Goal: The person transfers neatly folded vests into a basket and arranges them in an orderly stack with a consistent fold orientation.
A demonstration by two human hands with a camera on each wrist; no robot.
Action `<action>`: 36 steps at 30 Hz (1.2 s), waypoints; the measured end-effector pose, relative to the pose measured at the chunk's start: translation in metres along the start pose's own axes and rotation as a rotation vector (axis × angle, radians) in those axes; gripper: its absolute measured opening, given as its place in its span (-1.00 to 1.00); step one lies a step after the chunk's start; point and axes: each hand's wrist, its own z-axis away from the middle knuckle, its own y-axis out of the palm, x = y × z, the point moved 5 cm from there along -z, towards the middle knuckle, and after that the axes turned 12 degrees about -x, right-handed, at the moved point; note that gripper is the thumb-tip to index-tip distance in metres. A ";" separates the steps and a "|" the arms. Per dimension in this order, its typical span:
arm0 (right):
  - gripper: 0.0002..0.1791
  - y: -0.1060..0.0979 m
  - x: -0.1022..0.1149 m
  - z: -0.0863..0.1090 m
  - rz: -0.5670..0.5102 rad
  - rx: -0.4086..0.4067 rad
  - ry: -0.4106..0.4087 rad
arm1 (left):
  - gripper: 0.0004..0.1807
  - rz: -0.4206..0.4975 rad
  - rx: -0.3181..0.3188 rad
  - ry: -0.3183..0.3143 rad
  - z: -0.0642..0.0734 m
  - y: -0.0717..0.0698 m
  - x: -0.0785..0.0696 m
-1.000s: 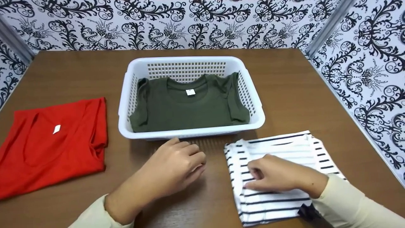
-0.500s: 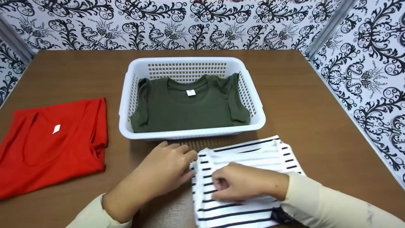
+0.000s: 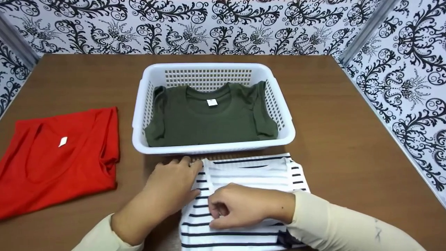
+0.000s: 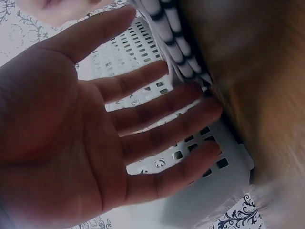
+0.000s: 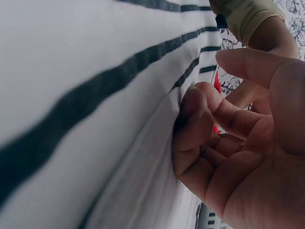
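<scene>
A folded white shirt with black stripes [image 3: 251,170] lies on the table just in front of the basket. My right hand [image 3: 240,205] rests on top of it. In the right wrist view its curled fingers [image 5: 190,148] press against the cloth, with the thumb held apart; I see no cloth gripped between them. My left hand [image 3: 172,188] is at the shirt's left edge. In the left wrist view its straight, spread fingers [image 4: 162,136] reach to the striped folds [image 4: 174,38]. A white plastic basket [image 3: 212,149] holds a folded dark green T-shirt [image 3: 212,125].
A folded red shirt [image 3: 69,157] lies on the left of the brown wooden table [image 3: 334,132]. Patterned wall panels [image 3: 188,31] stand behind and at the sides. A small black item [image 3: 286,240] shows beneath the right wrist.
The striped shirt has slid left under my right hand and now lies centred before the basket. My left hand has shifted slightly left and now meets the shirt's left edge.
</scene>
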 end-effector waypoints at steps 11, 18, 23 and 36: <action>-0.82 0.002 0.005 -0.004 0.055 0.018 -0.092 | -0.30 -0.074 -0.008 -0.020 -0.002 0.001 0.003; -0.86 -0.001 0.002 -0.001 -0.010 0.076 -0.129 | -0.34 -0.109 -0.006 -0.059 0.000 0.006 0.011; -0.87 -0.026 -0.010 0.023 0.050 0.029 -0.208 | -0.30 -0.133 0.026 -0.049 -0.001 0.007 0.012; -0.89 -0.099 -0.083 0.074 0.184 -0.197 0.089 | -0.32 -0.112 -0.003 -0.040 -0.005 0.005 0.017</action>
